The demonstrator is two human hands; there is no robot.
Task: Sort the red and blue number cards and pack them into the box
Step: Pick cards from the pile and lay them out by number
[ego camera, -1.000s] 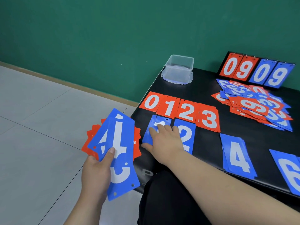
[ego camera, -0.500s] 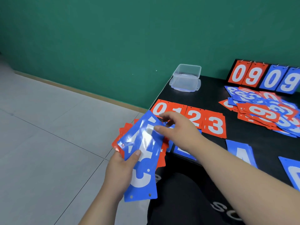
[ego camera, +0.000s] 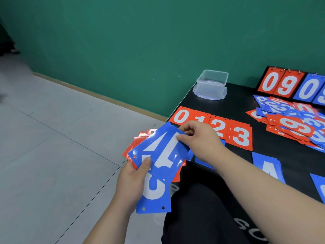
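My left hand (ego camera: 132,180) grips a fanned stack of red and blue number cards (ego camera: 154,192) off the table's left edge. The top card is a blue 4 (ego camera: 161,152); my right hand (ego camera: 198,138) pinches its far end between thumb and fingers. On the black table (ego camera: 233,104) lies a row of red cards 0, 1, 2, 3 (ego camera: 240,138). Blue cards lie below that row, partly hidden by my right arm, with a blue 4 pile (ego camera: 267,166) further right. A clear plastic box (ego camera: 211,84) stands at the table's far left corner.
A mixed heap of red and blue cards (ego camera: 295,125) lies at the right. Behind it stands a black scoreboard stand (ego camera: 288,84) showing 0 9 0. Grey tiled floor (ego camera: 52,147) and a green wall lie to the left. My dark-clothed lap is below the table edge.
My right hand left the blue cards on the table and moved left to the held stack, where it now pinches the top blue 4. The view shifted left.
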